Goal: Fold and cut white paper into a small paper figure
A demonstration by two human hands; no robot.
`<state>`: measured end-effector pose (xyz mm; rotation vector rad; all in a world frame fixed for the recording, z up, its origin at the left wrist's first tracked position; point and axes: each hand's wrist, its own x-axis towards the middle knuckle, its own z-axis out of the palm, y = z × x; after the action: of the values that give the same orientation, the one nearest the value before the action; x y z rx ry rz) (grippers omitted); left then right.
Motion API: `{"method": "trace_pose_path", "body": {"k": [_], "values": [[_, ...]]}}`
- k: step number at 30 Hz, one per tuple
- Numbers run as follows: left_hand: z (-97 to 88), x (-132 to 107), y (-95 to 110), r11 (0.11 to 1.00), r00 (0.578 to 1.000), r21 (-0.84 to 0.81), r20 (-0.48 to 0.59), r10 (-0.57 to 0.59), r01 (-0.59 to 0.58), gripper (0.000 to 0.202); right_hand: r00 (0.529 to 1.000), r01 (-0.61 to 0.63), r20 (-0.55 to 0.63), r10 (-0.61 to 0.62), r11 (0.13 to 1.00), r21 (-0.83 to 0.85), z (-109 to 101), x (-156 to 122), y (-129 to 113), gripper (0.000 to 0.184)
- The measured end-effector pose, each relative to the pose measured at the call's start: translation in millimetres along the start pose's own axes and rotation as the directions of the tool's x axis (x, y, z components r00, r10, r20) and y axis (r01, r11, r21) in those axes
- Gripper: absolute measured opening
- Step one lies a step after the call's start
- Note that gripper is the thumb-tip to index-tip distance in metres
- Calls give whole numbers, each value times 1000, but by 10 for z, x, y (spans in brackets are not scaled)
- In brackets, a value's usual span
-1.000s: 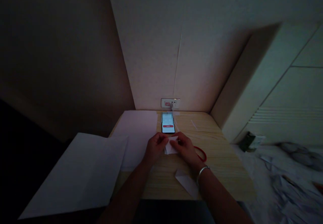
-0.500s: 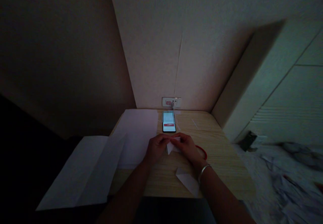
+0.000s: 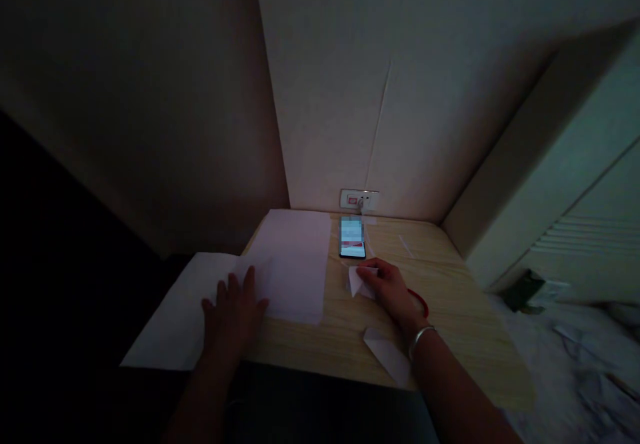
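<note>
My left hand [image 3: 233, 317] is spread over a large creased sheet of white paper [image 3: 175, 317] at the left edge of the table; whether it presses on the sheet I cannot tell. Partly under that sheet's right side lies a flat white paper sheet [image 3: 297, 257]. In my right hand [image 3: 393, 291] a small folded piece of paper [image 3: 356, 281] is pinched between thumb and fingers, above the wooden table. Closer to me, beside my right wrist, rests another folded paper piece [image 3: 387, 356]. A red band-like loop [image 3: 421, 302] shows partly behind my right hand.
A lit phone [image 3: 353, 237] lies by the wall, below a socket [image 3: 359, 200] with a plug in it. Thin paper strips [image 3: 406, 247] are on the wooden table [image 3: 465, 344]. To the right, a dark green object [image 3: 523, 289] and crumpled cloth sit lower down.
My left hand has let go of the small folded paper and moved left over the large sheet. My right hand still holds the folded paper. The view has shifted left.
</note>
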<state>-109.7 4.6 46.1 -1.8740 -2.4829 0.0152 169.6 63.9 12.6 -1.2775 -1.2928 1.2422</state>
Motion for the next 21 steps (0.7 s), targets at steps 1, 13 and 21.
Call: {"method": "trace_pose_path", "body": {"k": [1, 13, 21], "values": [[54, 13, -30, 1000, 999, -18, 35, 23, -23, 55, 1000, 12, -4, -12, 1000, -13, 2, 1, 3, 23], [-18, 213, 262, 973, 948, -71, -253, 195, -219, 54, 1000, 17, -5, -17, 1000, -16, -4, -8, -15, 23], [172, 577, 767, 889, 889, -137, -215, 404, -437, 51, 1000, 13, -25, -13, 1000, 4, -5, 12, 27, 24]]}}
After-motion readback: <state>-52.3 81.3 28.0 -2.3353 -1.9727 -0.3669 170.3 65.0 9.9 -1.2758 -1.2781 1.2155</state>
